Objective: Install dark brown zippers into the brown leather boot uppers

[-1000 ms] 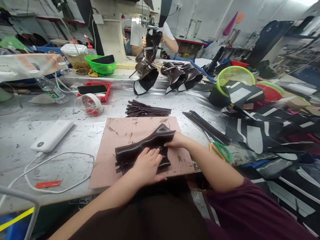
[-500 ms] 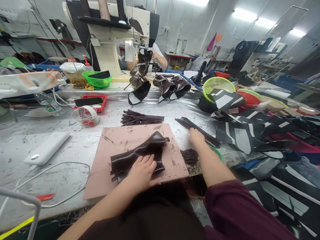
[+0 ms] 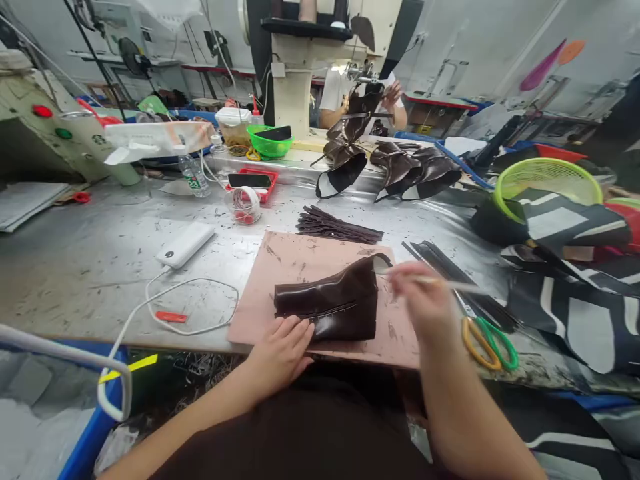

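Note:
A dark brown leather boot upper [image 3: 330, 300] lies on its side on a pink board [image 3: 250, 313]. My left hand [image 3: 283, 345] rests on its lower edge, fingers stretched out and flat. Over the board's right side is my right hand [image 3: 420, 293], blurred by motion. Its fingers are closed around a thin pale stick, like a pen [image 3: 457, 285], close to the upper's light-lined opening at the right end. Scissors with orange and green handles [image 3: 493, 343] lie right of my right wrist. Dark leather strips [image 3: 465, 283] are beside them.
Another bundle of dark strips [image 3: 340, 225] lies behind the board. Several brown boot uppers [image 3: 393, 167] stand near a sewing machine [image 3: 290, 87], where another person works. A white power bank [image 3: 186, 245] with a cable is at left, a yellow-green basket [image 3: 550, 180] at right.
My right hand has moved left from the dark strips to the boot upper and now holds the pale stick. The upper lies flatter, its seam showing. The view has turned left.

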Demonstrator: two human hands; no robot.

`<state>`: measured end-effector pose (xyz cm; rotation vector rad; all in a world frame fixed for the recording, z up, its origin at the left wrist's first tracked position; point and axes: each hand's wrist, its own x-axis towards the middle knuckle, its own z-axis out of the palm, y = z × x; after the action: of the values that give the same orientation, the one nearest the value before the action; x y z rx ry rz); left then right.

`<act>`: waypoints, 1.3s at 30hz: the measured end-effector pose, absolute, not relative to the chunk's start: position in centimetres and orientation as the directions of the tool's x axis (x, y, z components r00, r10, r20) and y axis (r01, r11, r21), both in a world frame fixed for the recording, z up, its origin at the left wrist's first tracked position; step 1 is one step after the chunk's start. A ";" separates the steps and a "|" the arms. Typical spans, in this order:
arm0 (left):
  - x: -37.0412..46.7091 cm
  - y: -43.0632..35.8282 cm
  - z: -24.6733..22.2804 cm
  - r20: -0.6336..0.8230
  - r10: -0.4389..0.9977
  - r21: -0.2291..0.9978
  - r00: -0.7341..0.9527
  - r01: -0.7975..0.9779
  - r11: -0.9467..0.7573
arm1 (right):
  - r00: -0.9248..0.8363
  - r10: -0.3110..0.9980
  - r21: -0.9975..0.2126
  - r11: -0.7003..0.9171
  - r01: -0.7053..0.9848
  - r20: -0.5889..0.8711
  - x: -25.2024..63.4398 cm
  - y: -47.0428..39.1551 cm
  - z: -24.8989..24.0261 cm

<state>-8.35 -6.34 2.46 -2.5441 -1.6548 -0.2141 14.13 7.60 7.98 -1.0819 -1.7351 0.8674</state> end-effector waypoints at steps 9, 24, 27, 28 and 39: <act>-8.6 -5.8 1.7 0.060 0.867 0.012 0.495 0.868 -0.497 | -0.559 0.829 -0.877 0.294 0.381 0.035 7.0 3.6 1.4; -8.6 -5.8 1.0 0.103 0.837 -0.026 0.538 0.842 -0.538 | -0.593 0.793 -0.776 0.461 0.431 0.141 7.3 3.2 0.8; -8.5 -5.7 1.0 0.116 0.837 -0.035 0.536 0.844 -0.535 | -0.597 0.789 -0.778 0.462 0.425 0.143 7.3 3.2 0.8; -8.5 -5.7 1.0 0.121 0.836 -0.037 0.535 0.844 -0.535 | -0.596 0.789 -0.780 0.462 0.421 0.145 7.3 3.2 0.8; -8.5 -5.8 1.1 0.084 0.844 -0.014 0.529 0.848 -0.530 | -0.517 0.844 -0.807 0.400 0.435 0.140 7.7 3.3 1.3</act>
<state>-8.46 -5.76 1.14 -2.7003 -1.4957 -0.1027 7.68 3.29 1.26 -1.0876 -2.1184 0.9886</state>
